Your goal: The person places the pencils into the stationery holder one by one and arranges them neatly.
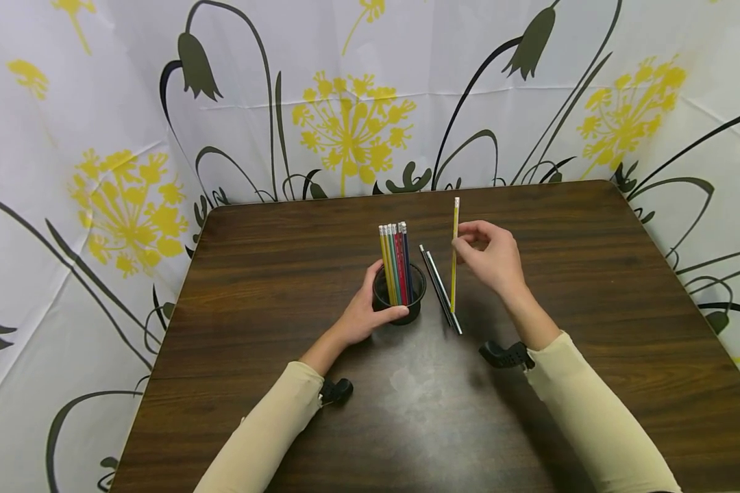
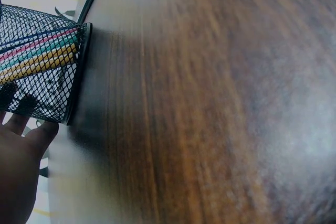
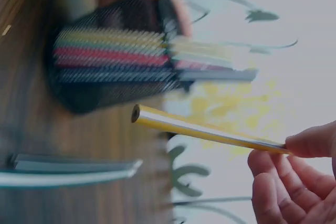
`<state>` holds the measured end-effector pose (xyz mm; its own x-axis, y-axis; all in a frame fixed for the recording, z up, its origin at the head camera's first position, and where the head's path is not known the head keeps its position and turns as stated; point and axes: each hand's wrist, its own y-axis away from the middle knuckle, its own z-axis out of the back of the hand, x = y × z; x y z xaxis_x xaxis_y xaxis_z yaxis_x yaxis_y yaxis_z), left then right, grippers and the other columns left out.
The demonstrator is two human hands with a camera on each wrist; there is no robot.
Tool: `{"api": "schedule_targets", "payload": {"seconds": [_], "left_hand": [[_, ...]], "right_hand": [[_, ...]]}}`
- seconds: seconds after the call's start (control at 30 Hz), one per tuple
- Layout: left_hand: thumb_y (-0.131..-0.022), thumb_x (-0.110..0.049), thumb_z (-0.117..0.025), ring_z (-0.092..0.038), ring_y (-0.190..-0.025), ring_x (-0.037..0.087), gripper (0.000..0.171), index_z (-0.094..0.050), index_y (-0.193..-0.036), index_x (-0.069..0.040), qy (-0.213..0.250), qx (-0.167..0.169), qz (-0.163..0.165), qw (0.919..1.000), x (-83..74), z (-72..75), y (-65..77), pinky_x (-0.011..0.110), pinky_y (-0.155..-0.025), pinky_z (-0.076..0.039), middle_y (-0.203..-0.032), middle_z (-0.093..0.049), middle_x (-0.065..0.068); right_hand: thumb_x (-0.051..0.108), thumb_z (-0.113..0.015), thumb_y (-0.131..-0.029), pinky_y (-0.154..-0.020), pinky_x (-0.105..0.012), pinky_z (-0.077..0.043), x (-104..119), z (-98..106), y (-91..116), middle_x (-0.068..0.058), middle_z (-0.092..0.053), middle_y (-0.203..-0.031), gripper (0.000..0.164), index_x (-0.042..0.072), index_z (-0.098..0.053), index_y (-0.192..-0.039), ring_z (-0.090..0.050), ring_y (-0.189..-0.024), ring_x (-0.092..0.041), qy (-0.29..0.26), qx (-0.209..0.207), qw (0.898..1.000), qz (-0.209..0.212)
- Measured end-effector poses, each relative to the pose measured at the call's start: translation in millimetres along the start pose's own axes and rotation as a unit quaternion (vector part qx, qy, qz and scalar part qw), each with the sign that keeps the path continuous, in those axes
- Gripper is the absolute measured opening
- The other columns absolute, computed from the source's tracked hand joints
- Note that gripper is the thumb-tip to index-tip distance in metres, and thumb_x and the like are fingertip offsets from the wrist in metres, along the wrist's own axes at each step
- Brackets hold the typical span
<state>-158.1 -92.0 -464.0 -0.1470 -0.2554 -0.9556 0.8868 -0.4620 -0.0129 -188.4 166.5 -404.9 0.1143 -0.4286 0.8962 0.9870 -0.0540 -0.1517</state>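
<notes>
A black mesh pencil cup (image 1: 414, 311) stands upright on the table, with several coloured pencils (image 1: 399, 263) leaning together inside it. My left hand (image 1: 364, 308) grips the cup from its left side, thumb across the near side. Between thumb and fingertips my right hand (image 1: 490, 257) pinches a yellow pencil (image 1: 454, 267), held upright to the right of the cup. In the right wrist view this yellow pencil (image 3: 205, 131) shows a flat, unsharpened end pointing toward the cup. A black pencil (image 1: 433, 277) and a white pencil (image 1: 439, 279) lie side by side on the table, between cup and right hand.
The dark wood-grain table (image 1: 271, 274) reaches back to a white curtain (image 1: 345, 41) printed with yellow and grey-green flowers. Black wrist straps (image 1: 507, 355) sit at both cuffs.
</notes>
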Motion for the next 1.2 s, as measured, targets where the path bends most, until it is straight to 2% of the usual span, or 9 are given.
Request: {"api": "schedule_targets", "payload": {"seconds": [0.17,0.3,0.4,0.5,0.63,0.83,1.07,1.13,1.2], "left_hand": [[-0.088,-0.019,-0.074,-0.040,-0.131,0.034,0.093,-0.011,-0.156,-0.013,0.004,-0.002,-0.008,1.0000,0.7,0.0,-0.9,0.057,-0.109,-0.025,-0.146,-0.039,0.021],[-0.088,-0.018,-0.074,-0.041,-0.130,0.033,0.092,-0.012,-0.155,-0.013,0.011,-0.003,-0.008,0.9999,0.5,-0.2,-1.2,0.056,-0.109,-0.026,-0.146,-0.039,0.020],[-0.088,-0.017,-0.074,-0.041,-0.131,0.031,0.091,-0.012,-0.155,-0.014,0.006,-0.003,-0.001,1.0000,-0.6,-0.3,-1.5,0.054,-0.110,-0.027,-0.147,-0.038,0.018],[-0.088,-0.015,-0.073,-0.040,-0.131,0.032,0.090,-0.012,-0.155,-0.015,0.008,-0.004,0.003,1.0000,0.8,-0.4,-1.9,0.056,-0.110,-0.026,-0.148,-0.037,0.017],[-0.089,-0.013,-0.072,-0.041,-0.130,0.036,0.090,-0.011,-0.155,-0.014,0.026,0.000,-0.007,0.9996,2.8,-0.5,-2.0,0.060,-0.108,-0.026,-0.147,-0.037,0.019],[-0.089,-0.009,-0.071,-0.044,-0.127,0.037,0.091,-0.009,-0.156,-0.011,0.022,0.005,-0.015,0.9996,1.2,0.2,-1.8,0.058,-0.107,-0.030,-0.147,-0.037,0.021],[-0.090,-0.011,-0.071,-0.045,-0.126,0.038,0.090,-0.009,-0.155,-0.009,0.016,0.011,-0.027,0.9995,-0.8,1.0,-1.6,0.059,-0.106,-0.031,-0.147,-0.036,0.021],[-0.091,-0.010,-0.070,-0.045,-0.126,0.039,0.090,-0.008,-0.156,-0.009,0.018,0.013,-0.027,0.9994,0.4,0.9,-1.9,0.060,-0.106,-0.031,-0.148,-0.035,0.022],[-0.091,-0.009,-0.070,-0.044,-0.126,0.040,0.090,-0.007,-0.156,-0.011,0.022,0.012,-0.028,0.9993,8.3,0.1,-4.1,0.060,-0.105,-0.031,-0.148,-0.034,0.022]], "right_hand": [[0.009,-0.069,-0.090,-0.052,-0.030,-0.054,22.6,-5.3,10.4,-0.011,-0.070,-0.088,0.022,0.000,-0.067,-0.109,-0.068,-0.061,-0.013,-0.107,-0.002,0.993,0.044],[0.004,-0.069,-0.089,-0.052,-0.026,-0.054,32.1,-13.6,18.3,-0.015,-0.068,-0.092,0.022,-0.003,-0.064,-0.110,-0.067,-0.062,-0.008,-0.152,-0.015,0.986,0.066],[0.001,-0.069,-0.089,-0.051,-0.024,-0.052,33.7,-21.4,22.5,-0.020,-0.067,-0.094,0.022,-0.005,-0.063,-0.110,-0.067,-0.063,-0.009,-0.166,-0.033,0.982,0.087],[0.001,-0.070,-0.089,-0.055,-0.022,-0.051,31.4,-29.8,26.1,-0.018,-0.068,-0.094,0.021,-0.003,-0.064,-0.108,-0.068,-0.066,-0.015,-0.143,-0.046,0.983,0.110],[0.004,-0.072,-0.088,-0.062,-0.023,-0.051,26.7,-39.4,29.4,-0.010,-0.070,-0.093,0.019,0.002,-0.066,-0.106,-0.068,-0.070,-0.020,-0.084,-0.040,0.988,0.125],[0.005,-0.071,-0.088,-0.063,-0.033,-0.054,19.3,-48.6,32.0,-0.006,-0.070,-0.091,0.017,0.005,-0.066,-0.105,-0.068,-0.070,-0.017,-0.029,-0.007,0.989,0.142],[0.007,-0.071,-0.088,-0.062,-0.036,-0.054,13.1,-56.1,33.8,-0.006,-0.070,-0.092,0.019,0.006,-0.066,-0.106,-0.069,-0.070,-0.019,0.016,0.031,0.987,0.158],[0.009,-0.071,-0.088,-0.063,-0.037,-0.055,11.0,-58.3,34.4,-0.005,-0.070,-0.092,0.019,0.007,-0.066,-0.106,-0.069,-0.070,-0.018,0.031,0.039,0.986,0.161],[0.011,-0.071,-0.088,-0.064,-0.039,-0.056,9.1,-60.3,35.0,-0.004,-0.070,-0.092,0.019,0.009,-0.066,-0.106,-0.069,-0.070,-0.017,0.042,0.045,0.985,0.161]]}}
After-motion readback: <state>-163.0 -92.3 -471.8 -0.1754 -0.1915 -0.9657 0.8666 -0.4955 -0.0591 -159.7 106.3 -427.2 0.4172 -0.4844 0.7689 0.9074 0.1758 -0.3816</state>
